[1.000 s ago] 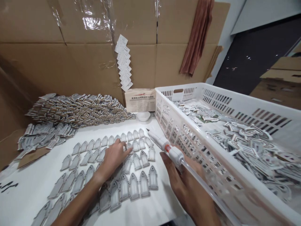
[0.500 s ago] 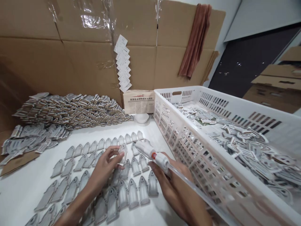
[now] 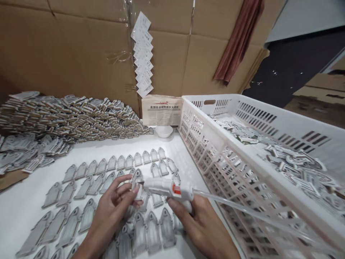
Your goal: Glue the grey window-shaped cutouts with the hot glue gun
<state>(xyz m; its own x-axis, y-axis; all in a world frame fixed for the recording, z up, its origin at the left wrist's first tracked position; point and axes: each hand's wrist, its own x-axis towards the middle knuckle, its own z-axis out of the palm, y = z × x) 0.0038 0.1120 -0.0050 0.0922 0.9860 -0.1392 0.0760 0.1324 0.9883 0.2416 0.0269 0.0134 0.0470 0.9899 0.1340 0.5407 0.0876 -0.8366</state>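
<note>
My left hand [image 3: 120,198] pinches a small grey arch-shaped piece [image 3: 137,176] with a pointed top, holding it above the table. In my right hand [image 3: 199,219] is a white hot glue gun [image 3: 164,186] with an orange part and a long clear glue stick [image 3: 231,203] running out of its back. The gun's nozzle points left, close to the held piece; whether it touches I cannot tell. Rows of similar arch-shaped pieces [image 3: 72,223] lie on the white table [image 3: 99,149] around and below my hands, some hidden by them.
A white slatted plastic crate [image 3: 229,144] with many loose pieces stands on the right. Piled pieces [image 3: 81,117] line the back left. At the back are a small white bowl [image 3: 164,131], a newspaper sheet [image 3: 161,111] and a cardboard wall [image 3: 167,46] with a hanging brown cloth [image 3: 239,39].
The glue gun has come left and levelled out, its nozzle now close to the piece in my left hand. The piece stays pinched. The camera view has shifted slightly.
</note>
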